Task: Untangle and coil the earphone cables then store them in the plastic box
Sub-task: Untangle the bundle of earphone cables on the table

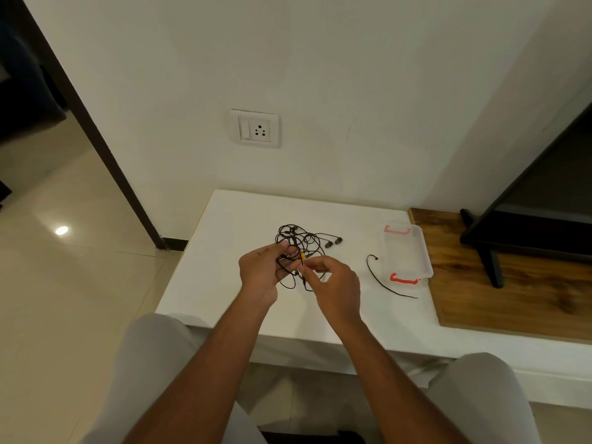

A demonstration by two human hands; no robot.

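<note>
Earphone tangle (298,241) partly lifted off the white bench (224,257), centre of view, loops spilling away toward the wall. Left hand (261,277) curled round the near-left side of the bundle, fingers (283,251) closed over several strands. Right hand (336,290) just beside it, fingers (317,262) pinching a small yellow piece (302,257) on the cable; slider or clip, too small to tell. Hands nearly touching, yellow piece between them.

Key relation: bulk of the loops beyond the left fingers. Pair of earbuds (333,242) flat on the bench at the far-right side of the bundle, nearer the right hand. Free run therefore judged to lead rightward. Likely next pull: rightward by the right hand, left hand as anchor.

Second loose cable (387,283) lying apart from the tangle, long axis diagonal from far-left to near-right, just beside the plastic box (407,251). Box near the right edge of the bench, red clips at both ends, lid state not clear. Right hand the nearer to both.

Stage judged: untangling. No coil formed, nothing visibly stored.
</note>
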